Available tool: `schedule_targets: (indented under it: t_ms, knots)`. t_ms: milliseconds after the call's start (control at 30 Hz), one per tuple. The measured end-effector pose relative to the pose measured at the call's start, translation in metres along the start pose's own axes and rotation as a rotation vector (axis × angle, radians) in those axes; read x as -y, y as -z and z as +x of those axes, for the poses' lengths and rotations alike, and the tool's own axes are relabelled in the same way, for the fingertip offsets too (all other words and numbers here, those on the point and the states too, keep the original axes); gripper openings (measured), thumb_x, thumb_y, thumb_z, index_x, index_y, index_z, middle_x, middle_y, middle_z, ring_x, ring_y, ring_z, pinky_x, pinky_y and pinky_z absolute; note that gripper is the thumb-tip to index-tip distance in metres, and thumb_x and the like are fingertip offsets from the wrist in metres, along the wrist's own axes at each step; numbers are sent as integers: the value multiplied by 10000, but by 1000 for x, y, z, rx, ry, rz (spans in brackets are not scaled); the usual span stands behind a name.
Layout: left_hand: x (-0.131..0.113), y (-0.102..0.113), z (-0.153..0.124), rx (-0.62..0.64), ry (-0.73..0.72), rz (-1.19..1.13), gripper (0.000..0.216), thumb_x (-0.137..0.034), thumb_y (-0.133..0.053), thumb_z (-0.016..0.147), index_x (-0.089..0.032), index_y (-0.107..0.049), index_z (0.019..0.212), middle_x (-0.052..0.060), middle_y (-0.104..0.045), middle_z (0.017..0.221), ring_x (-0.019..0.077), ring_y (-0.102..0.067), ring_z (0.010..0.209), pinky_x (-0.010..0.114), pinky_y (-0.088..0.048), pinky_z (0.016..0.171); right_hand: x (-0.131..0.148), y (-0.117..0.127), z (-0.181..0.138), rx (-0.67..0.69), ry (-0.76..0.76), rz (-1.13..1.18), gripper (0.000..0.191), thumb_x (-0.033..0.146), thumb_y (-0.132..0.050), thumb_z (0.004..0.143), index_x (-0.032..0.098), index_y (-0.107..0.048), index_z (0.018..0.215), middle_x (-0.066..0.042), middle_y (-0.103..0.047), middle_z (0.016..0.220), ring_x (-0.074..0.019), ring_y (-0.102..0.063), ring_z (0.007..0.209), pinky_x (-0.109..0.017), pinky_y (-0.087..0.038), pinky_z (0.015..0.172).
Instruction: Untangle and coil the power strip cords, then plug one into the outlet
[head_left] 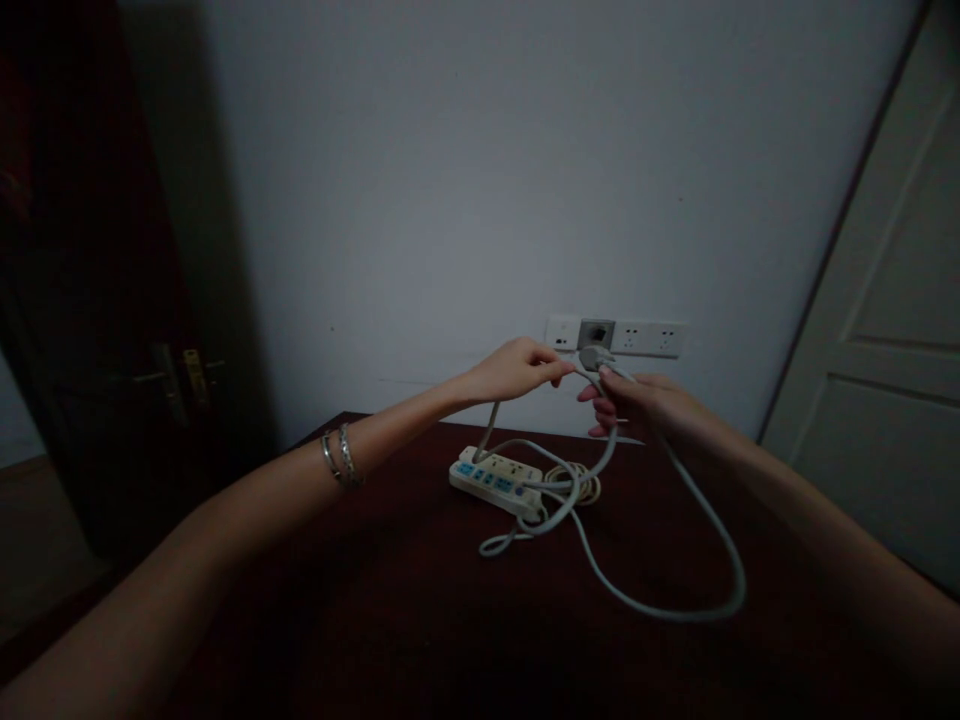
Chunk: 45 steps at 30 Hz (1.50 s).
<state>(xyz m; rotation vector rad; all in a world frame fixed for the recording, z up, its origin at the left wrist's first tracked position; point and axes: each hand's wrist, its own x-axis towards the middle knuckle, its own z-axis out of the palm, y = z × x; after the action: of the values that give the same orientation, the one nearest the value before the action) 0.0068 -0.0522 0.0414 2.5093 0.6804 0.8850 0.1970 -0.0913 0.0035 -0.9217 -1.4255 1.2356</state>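
A white power strip [495, 482] with blue-marked sockets lies on the dark red table. Its pale cord [716, 510] loops over the tabletop and rises to both hands. My left hand [519, 370], stretched out from the left, pinches a length of the cord between thumb and fingertips. Close beside it, my right hand [626, 398] is closed around the cord just below the plug [595, 357]. The plug stands up above the right fingers, in front of the wall sockets. Part of the right hand's grip is hidden by cord.
A row of wall outlets [651, 339] sits low on the pale wall [450, 200]. The table [360, 600] meets that wall. A dark door [82, 300] with a metal handle is at the left, and a white panelled door [885, 320] at the right.
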Motion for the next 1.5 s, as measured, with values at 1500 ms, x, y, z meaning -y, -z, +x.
schedule_targets:
  t_ms: [1500]
  knots:
    - [100, -14, -91, 463, 278, -41, 391, -445, -392, 860, -147, -586, 698, -11, -455, 527, 83, -373, 466, 205, -287, 475, -19, 127, 43, -413, -1, -109, 185, 226, -605, 785, 138, -517, 650, 85, -261, 443, -25, -213, 387, -199, -138, 374]
